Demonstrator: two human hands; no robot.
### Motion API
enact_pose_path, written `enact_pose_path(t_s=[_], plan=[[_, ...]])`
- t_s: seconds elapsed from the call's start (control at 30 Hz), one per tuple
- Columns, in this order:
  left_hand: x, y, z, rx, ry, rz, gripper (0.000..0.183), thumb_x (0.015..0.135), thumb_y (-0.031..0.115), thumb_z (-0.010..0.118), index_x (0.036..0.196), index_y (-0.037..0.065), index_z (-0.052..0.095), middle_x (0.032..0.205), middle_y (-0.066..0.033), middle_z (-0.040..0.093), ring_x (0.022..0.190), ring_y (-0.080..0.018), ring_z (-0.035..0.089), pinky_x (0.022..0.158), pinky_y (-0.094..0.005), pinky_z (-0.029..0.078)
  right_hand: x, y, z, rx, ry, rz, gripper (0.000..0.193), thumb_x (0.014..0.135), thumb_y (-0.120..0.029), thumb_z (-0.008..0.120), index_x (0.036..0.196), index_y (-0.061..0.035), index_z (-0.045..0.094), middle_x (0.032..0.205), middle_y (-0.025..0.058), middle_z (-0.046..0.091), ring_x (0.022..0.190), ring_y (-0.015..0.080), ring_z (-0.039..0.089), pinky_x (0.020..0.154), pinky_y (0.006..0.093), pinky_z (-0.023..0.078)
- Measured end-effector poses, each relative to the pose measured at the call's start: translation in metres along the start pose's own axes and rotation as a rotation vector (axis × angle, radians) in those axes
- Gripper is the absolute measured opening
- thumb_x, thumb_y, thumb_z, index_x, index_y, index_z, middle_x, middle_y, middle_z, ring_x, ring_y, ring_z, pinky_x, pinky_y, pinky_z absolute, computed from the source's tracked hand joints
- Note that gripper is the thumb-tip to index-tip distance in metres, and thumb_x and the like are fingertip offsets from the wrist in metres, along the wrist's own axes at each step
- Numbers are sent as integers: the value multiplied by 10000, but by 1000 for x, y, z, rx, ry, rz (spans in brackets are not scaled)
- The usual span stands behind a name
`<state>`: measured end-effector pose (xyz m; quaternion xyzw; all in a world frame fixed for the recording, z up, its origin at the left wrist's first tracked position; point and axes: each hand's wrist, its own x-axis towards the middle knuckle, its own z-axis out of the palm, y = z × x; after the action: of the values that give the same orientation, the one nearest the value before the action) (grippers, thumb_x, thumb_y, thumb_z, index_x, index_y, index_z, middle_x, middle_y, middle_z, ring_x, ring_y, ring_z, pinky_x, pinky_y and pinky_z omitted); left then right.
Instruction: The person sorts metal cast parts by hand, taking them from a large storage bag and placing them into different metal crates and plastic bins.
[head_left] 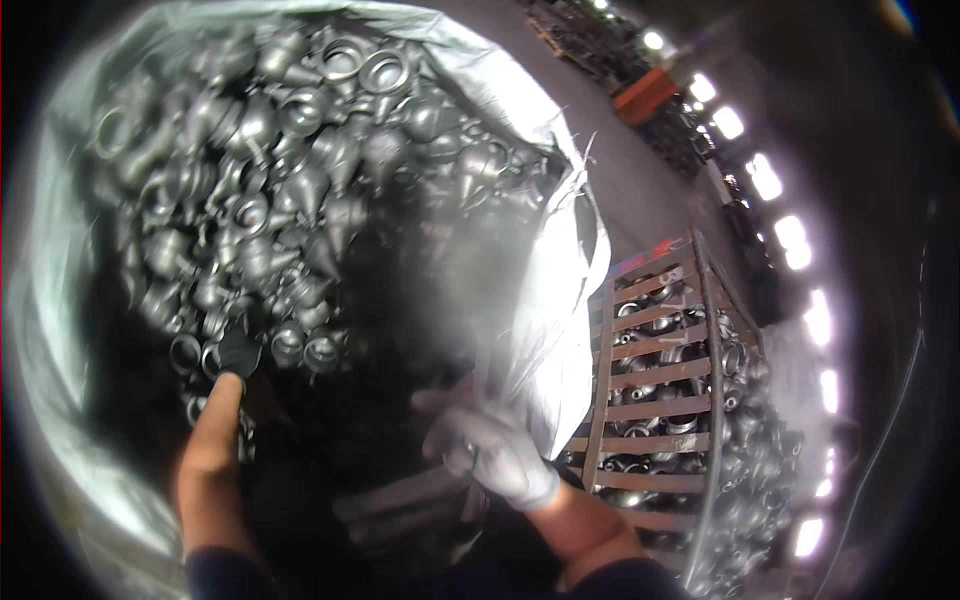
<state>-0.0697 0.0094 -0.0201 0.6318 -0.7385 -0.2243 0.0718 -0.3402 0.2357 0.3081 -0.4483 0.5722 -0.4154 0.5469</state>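
A large white woven sack (548, 250) stands open in front of me, filled with grey metal castings (300, 190), bulb-shaped with round openings and narrow stems. My left hand (238, 352), in a dark glove, reaches down among the nearer castings. Its fingers do not show, so whether it grips one is hidden. My right hand (495, 455), in a pale glove, is at the near right inside edge of the sack. Motion smears its fingers, and no casting can be made out in them.
To the right of the sack stands a rusty slatted metal crate (655, 380) full of similar castings. More castings (760, 480) lie heaped beyond it. Farther off are an orange object (643, 97) and a row of bright lights. Deep shadow covers the sack's near part.
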Motion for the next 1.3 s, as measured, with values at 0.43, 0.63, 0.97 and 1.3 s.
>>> enact_pose_path(t_s=[0.43, 0.63, 0.97, 1.3], plan=[[26, -38, 40, 176, 221, 380, 256, 811, 156, 451, 987, 58, 608, 970, -168, 611, 911, -320, 560, 817, -422, 412, 11, -7, 8, 63, 28, 88, 318, 935, -137, 391, 1197, -12, 523, 810, 56, 620, 567, 46, 463, 563, 171, 405], [-29, 42, -67, -408, 162, 567, 242, 727, 68, 535, 956, 30, 602, 922, -119, 590, 865, -230, 570, 744, -321, 453, 18, 4, 14, 227, 53, 205, 304, 911, -137, 438, 1165, 2, 529, 766, 53, 613, 511, 32, 411, 485, 170, 343], [-137, 179, -215, -1211, -247, 171, 160, 729, 30, 509, 861, 30, 599, 682, -5, 556, 542, -59, 518, 432, -184, 395, 42, 24, 12, -726, 311, -768, 288, 834, -134, 631, 1080, -3, 560, 794, 3, 612, 547, 27, 495, 491, 185, 409], [-182, 205, -183, -1764, -108, 143, 280, 873, 166, 524, 1121, 39, 540, 1024, -54, 600, 933, -130, 567, 723, -259, 486, 13, 19, -17, -393, 445, -695, 153, 806, -146, 650, 895, -22, 652, 725, -11, 610, 532, 24, 488, 481, 166, 384]])
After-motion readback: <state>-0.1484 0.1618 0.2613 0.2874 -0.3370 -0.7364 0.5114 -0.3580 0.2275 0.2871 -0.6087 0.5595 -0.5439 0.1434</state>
